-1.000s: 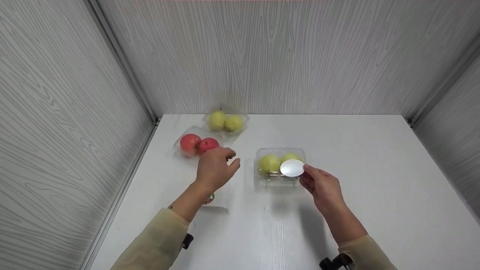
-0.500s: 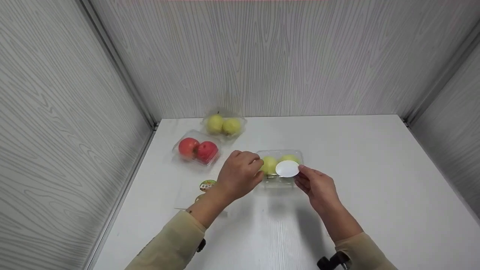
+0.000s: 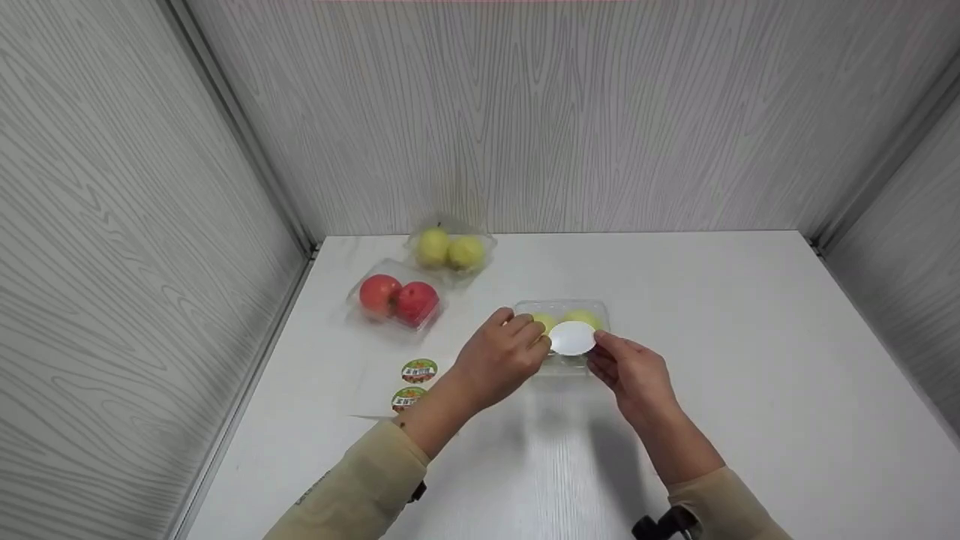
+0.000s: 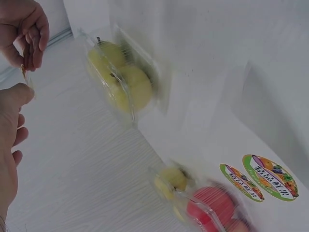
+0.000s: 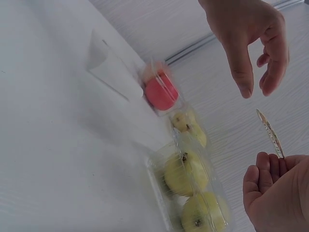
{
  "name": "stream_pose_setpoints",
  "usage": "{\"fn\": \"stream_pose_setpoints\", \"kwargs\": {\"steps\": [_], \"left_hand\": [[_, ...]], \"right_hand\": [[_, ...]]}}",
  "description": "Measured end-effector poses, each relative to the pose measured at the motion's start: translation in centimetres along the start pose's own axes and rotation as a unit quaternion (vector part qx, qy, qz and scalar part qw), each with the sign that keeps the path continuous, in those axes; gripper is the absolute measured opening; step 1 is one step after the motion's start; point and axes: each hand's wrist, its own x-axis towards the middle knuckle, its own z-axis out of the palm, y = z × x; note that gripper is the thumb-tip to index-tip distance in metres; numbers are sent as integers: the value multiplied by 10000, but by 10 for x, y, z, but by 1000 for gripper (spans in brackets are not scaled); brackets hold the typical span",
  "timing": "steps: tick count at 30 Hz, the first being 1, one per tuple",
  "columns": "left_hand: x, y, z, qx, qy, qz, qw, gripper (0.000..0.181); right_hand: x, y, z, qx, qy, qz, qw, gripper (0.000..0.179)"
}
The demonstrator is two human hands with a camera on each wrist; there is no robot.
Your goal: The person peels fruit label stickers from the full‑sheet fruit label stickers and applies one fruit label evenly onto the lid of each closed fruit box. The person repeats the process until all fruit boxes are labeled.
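Note:
Pinched by its right edge, an oval sticker point(image 3: 572, 338) with its white side toward the head camera hangs over a clear plastic box point(image 3: 536, 307). My right hand point(image 3: 634, 375) holds it between thumb and fingers. My left hand point(image 3: 501, 358) is at the sticker's opposite edge; the right wrist view shows a gap between its thumb and the sticker point(image 5: 270, 133), its fingers loosely bent. Two yellow-green pears point(image 4: 130, 87) lie inside the box below the hands. In the right wrist view, the sticker is seen edge-on, with print on one side.
A whitish sheet point(image 5: 113, 72) with a lifted edge lies left; on it are two printed oval fruit stickers point(image 3: 418, 370), partly behind the left forearm. Farther back stand a box of red fruit point(image 3: 397, 296) and another of yellow pears point(image 3: 450, 249). A wall point(image 3: 525, 112) rises behind.
My left hand has moved right from near the red fruit to the sticker's left edge, uncovering the stickers on the sheet. My right hand has kept holding the sticker, shifting slightly left.

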Motion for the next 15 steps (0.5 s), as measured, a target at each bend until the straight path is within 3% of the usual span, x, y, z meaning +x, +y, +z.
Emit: {"fn": "stream_pose_setpoints", "kwargs": {"steps": [4,8,15], "left_hand": [[1,3,1,177,-146,201,9995,9],[2,4,3,168,-70,310,9994,14],[1,6,6,3,144,203,9997,20]], "right_hand": [[-3,0,2,-63,-50,-15,10000,40],[-4,1,3,-109,-92,-24,9999,40],[-4,1,6,-160,-74,-2,9998,40]]}}
